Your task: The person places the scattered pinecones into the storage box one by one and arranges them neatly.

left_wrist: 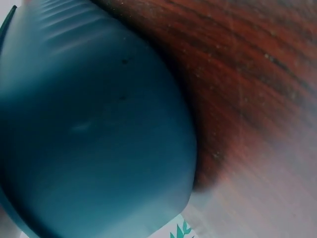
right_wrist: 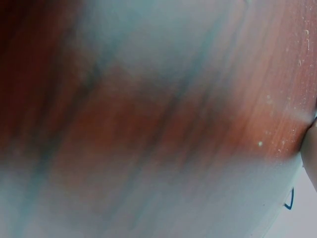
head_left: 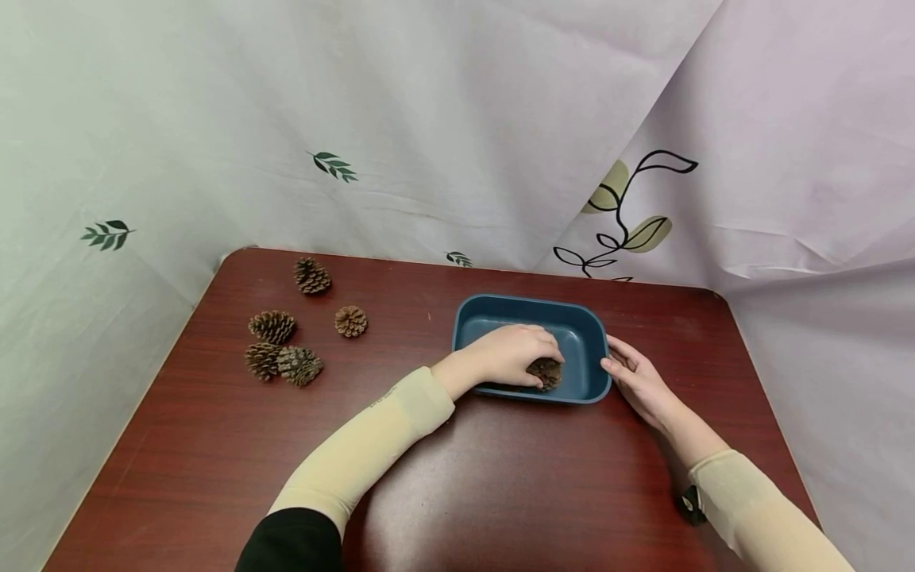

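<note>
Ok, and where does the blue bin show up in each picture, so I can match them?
Head: the blue bin is right of centre, slightly below mid-height.
Left wrist: it fills most of the left side, cut off by the edges.
Right wrist: I can't make it out in the blur.
Shared landmark: the reddish-brown table.

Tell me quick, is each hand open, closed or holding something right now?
Left hand: closed, holding a pine cone.
Right hand: open, touching the side of the blue container.
</note>
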### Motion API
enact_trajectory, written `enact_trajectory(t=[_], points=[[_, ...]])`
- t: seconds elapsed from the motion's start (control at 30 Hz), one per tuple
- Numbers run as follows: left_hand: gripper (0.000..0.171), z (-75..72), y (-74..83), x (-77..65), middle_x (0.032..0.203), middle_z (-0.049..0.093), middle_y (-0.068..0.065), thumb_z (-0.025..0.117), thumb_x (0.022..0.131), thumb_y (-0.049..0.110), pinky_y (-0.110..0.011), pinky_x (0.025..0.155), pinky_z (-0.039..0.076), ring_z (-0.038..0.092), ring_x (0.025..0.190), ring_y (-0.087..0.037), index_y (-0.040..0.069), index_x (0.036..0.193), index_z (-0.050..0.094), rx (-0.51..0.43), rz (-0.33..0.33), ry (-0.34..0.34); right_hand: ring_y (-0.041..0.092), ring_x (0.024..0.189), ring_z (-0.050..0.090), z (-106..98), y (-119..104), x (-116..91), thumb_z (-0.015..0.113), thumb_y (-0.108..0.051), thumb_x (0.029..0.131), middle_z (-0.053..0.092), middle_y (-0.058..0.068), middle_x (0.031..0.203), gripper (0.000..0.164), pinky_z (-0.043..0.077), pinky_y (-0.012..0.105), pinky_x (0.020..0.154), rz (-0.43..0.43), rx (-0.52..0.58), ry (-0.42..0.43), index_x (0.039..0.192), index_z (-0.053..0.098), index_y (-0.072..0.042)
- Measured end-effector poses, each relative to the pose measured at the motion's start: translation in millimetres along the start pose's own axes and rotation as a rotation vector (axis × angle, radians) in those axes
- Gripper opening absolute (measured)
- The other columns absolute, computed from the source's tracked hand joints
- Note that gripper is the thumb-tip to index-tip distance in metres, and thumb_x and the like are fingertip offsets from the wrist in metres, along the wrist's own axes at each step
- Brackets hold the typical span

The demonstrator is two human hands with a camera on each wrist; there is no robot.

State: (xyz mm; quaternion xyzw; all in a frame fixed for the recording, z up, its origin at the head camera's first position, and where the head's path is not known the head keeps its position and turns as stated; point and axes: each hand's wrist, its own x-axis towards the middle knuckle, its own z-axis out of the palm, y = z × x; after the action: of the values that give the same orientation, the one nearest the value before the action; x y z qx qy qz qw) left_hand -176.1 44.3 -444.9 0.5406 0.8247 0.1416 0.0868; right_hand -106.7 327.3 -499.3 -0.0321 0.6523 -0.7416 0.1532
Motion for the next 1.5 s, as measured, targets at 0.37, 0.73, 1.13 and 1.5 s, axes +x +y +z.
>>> enact_trajectory(t=[0.37,0.73,1.13,1.5], points=[[0.043,1.8,-2.4,-0.6,0.134,0.07,0.003,0.082,0.096,0.028,-0.028,0.118,0.048,0.063,0.13,-0.013,0.017,0.136,0.073,-0.088,-0.011,0.007,-0.011,0.127,0.059,0,0,1,0.051,-0.004,0.111,0.064,-0.023,0.137,0.056,0.05,0.008,0.104,0.005,-0.014,0.008,0.162,0.028,0.007],[0.044,-4.5,-1.5,-4.5,0.138,0.069,0.003,0.08,0.097,0.03,-0.028,0.118,0.048,0.061,0.135,-0.013,0.017,0.138,0.071,-0.117,-0.023,0.02,-0.01,0.128,0.059,-2,1,1,0.049,-0.004,0.112,0.063,-0.022,0.138,0.053,0.05,0.008,0.105,-0.001,-0.019,0.003,0.161,0.033,0.001],[0.042,-20.2,-6.2,-30.5,0.14,0.068,0.001,0.08,0.098,0.026,-0.034,0.118,0.05,0.06,0.137,-0.017,0.017,0.138,0.071,-0.129,-0.06,0.111,-0.01,0.128,0.059,-2,0,0,0.049,-0.004,0.112,0.063,-0.022,0.138,0.052,0.05,0.008,0.105,-0.003,-0.014,-0.008,0.16,0.032,0.003],[0.038,-33.5,-19.3,-64.2,0.14,0.069,0.0,0.08,0.097,0.021,-0.037,0.116,0.052,0.061,0.136,-0.019,0.016,0.134,0.073,-0.129,-0.11,0.227,-0.012,0.128,0.058,-2,0,2,0.051,-0.007,0.112,0.061,-0.024,0.138,0.058,0.05,0.008,0.105,0.028,-0.034,0.004,0.163,0.026,0.006]])
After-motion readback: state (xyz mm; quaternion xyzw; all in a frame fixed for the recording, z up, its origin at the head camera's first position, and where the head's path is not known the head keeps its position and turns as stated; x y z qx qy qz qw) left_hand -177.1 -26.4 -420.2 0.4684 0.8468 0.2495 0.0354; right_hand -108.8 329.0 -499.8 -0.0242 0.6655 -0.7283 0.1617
